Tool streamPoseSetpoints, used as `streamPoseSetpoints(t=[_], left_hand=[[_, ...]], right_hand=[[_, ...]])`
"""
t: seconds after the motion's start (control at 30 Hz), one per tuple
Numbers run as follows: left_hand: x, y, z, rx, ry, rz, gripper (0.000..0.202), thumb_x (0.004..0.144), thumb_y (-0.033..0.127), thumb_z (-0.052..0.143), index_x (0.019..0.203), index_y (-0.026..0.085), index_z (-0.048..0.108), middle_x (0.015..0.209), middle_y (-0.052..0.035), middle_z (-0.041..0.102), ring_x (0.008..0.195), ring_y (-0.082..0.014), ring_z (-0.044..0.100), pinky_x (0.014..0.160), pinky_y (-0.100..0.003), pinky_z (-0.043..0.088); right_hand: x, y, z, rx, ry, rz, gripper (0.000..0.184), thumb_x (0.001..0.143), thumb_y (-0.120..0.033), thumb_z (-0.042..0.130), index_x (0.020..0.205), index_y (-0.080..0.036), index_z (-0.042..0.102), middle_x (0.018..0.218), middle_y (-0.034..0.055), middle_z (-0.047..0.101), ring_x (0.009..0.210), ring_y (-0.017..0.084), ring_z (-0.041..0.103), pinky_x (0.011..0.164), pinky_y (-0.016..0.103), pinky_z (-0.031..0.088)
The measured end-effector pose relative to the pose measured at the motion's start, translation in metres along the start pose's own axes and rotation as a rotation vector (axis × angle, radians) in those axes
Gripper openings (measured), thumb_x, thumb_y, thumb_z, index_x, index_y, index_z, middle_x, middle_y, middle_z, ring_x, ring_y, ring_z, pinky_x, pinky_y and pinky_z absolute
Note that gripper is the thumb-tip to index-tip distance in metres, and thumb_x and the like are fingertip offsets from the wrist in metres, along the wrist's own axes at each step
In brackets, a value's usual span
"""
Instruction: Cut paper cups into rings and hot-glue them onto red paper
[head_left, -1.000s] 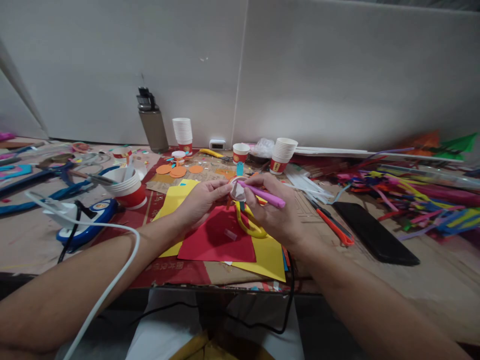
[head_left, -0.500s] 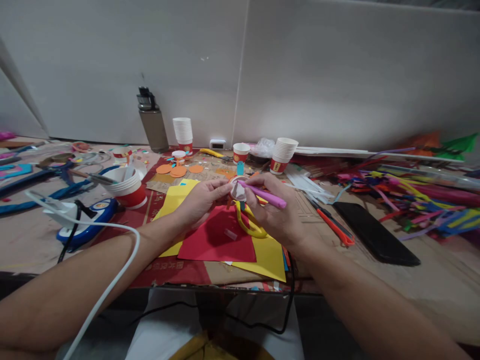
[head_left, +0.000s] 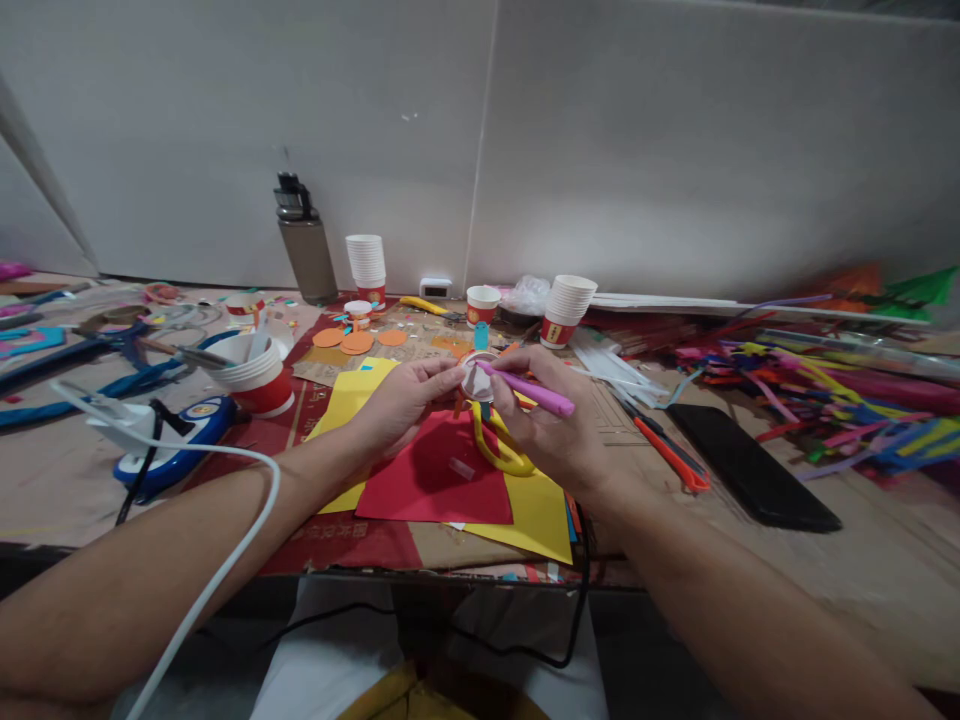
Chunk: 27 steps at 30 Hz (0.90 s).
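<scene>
My left hand (head_left: 397, 403) pinches a small upturned paper cup (head_left: 475, 377) by its rim, just above the table. My right hand (head_left: 553, 425) grips a pink pen (head_left: 534, 391), whose tip rests on the cup's white bottom. Both hands hover over a red paper sheet (head_left: 427, 480) that lies on yellow paper sheets (head_left: 536, 515). Yellow-handled scissors (head_left: 499, 445) lie under my right hand on the paper.
A stack of red-and-white cups (head_left: 255, 375) and a blue glue gun (head_left: 176, 440) with a white cable sit at the left. More cup stacks (head_left: 567, 308) and a grey bottle (head_left: 306, 247) stand near the wall. An orange utility knife (head_left: 664, 450), black phone (head_left: 750, 465) and coloured strips (head_left: 832, 400) lie at the right.
</scene>
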<state>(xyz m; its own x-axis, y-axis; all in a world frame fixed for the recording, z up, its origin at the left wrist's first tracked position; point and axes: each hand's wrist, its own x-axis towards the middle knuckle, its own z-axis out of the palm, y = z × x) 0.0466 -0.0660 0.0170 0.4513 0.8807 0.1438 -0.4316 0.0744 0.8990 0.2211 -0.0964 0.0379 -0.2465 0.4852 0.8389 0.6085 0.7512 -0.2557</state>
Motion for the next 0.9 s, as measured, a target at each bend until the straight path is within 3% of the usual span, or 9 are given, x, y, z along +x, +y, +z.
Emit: streamPoseSetpoints(t=[0.9], left_hand=[[-0.0006, 0.0020, 0.0003, 0.013, 0.007, 0.001, 0.020, 0.076, 0.031, 0.075, 0.082, 0.012, 0.071, 0.073, -0.0021, 0.065, 0.064, -0.0075, 0.055, 0.066, -0.021, 0.044]], right_hand=[[0.0004, -0.0007, -0.0006, -0.012, 0.016, 0.007, 0.004, 0.087, -0.024, 0.058, 0.089, -0.021, 0.059, 0.084, 0.0033, 0.069, 0.075, 0.016, 0.064, 0.067, 0.030, 0.049]])
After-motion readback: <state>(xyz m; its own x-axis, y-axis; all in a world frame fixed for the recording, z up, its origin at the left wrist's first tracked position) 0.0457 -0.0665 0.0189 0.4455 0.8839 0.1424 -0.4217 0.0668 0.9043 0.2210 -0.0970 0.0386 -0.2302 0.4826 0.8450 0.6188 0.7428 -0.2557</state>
